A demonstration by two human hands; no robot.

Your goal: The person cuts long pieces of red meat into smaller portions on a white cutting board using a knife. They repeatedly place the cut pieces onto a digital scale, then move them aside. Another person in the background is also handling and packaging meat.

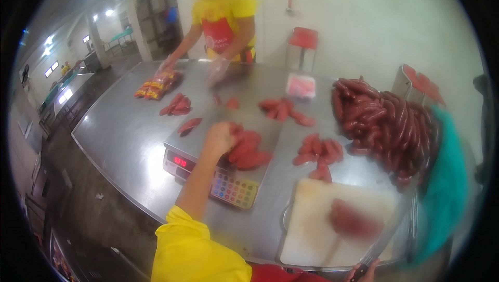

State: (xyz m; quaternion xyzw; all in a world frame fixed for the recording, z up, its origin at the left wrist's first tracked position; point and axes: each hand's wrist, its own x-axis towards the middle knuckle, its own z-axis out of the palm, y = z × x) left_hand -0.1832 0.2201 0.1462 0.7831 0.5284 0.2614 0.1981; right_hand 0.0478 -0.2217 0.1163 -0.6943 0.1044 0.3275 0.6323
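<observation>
My left hand is closed at a bunch of red sausages on the steel pan of a digital scale. Its fingers appear to pinch one sausage, though they are partly hidden. At the lower right edge, my right hand grips a knife by its dark handle, the long blade pointing up and away. Left of the blade is a white cutting board with a blurred clump of sausages on it.
A big heap of linked sausages lies at the right beside green cloth. Small sausage piles dot the steel table. Across it, a person in a yellow shirt handles packed sausages. A white-and-pink package lies farther back.
</observation>
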